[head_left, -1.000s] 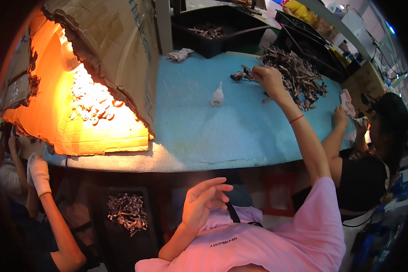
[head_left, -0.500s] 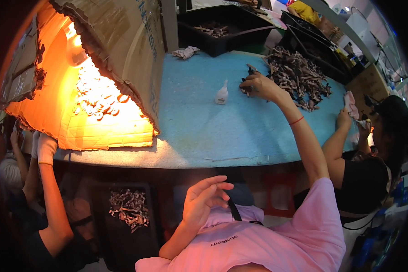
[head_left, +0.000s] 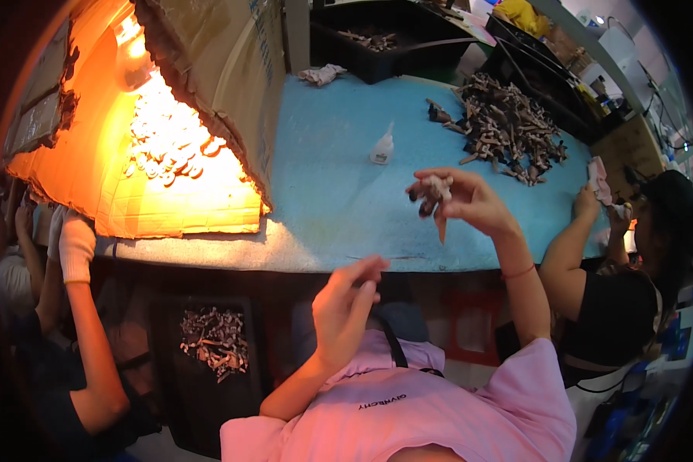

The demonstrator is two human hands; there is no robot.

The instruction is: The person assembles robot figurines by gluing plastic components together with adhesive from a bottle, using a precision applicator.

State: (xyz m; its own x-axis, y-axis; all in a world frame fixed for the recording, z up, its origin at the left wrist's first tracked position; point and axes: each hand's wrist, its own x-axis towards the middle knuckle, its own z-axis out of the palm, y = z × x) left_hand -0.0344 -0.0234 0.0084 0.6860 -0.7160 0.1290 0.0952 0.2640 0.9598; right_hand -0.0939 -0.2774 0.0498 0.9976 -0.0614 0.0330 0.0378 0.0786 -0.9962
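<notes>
My right hand point(head_left: 477, 202) is closed around a small bunch of brown, dark and whitish pieces point(head_left: 433, 192), raised above the front part of the blue table point(head_left: 323, 192). One tan tip points down below my fingers. What kind of pieces they are, I cannot make out. My left hand point(head_left: 343, 308) hovers in front of my body near the table's edge, fingers half bent, thumb apart, nothing in it. A small white squeeze bottle point(head_left: 383, 148) with a thin nozzle stands upright on the table. Behind my right hand lies a heap of similar pieces point(head_left: 508, 131).
On the left, a torn cardboard box point(head_left: 231, 92) shelters a glowing lamp point(head_left: 133, 54) above pale round pieces point(head_left: 169, 146). Black bins point(head_left: 431, 58) stand behind. A dark tray point(head_left: 162, 339) with pieces sits low left. People work on both sides; one wears a white glove point(head_left: 77, 246).
My right hand has come back from the heap toward me, with a bunch of pieces now visible in it. My left hand has risen a little toward the table edge.
</notes>
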